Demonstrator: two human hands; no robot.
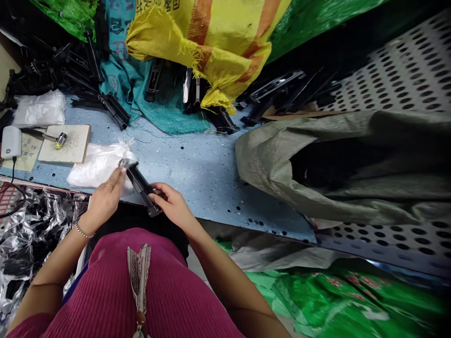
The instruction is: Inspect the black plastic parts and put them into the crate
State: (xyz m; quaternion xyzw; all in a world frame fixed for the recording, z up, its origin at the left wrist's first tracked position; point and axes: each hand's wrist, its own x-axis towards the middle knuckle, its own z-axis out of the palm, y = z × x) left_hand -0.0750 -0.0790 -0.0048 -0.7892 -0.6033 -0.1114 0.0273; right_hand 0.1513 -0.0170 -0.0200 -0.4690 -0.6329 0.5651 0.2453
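Observation:
A long black slotted part (141,187) is held slantwise over the front edge of the blue table. My right hand (172,204) grips its lower end, with fingers and thumb closed round the side. By the upper end, my left hand (107,197) has its thumb and fingers pinched together. Something small and shiny shows at those fingertips, but I cannot tell whether it is thin plastic or the part's own end. Behind the left hand lies a pile of white translucent plastic bags (93,164), partly covered by the hand and the part.
Similar black parts (114,110) lie along the back, by a yellow sack (232,28) and a teal sack (165,115). To the right, a grey-green sack (264,155) gapes open. At left are a notepad (75,136), a white device (11,142) and plastic-wrapped parts (52,211).

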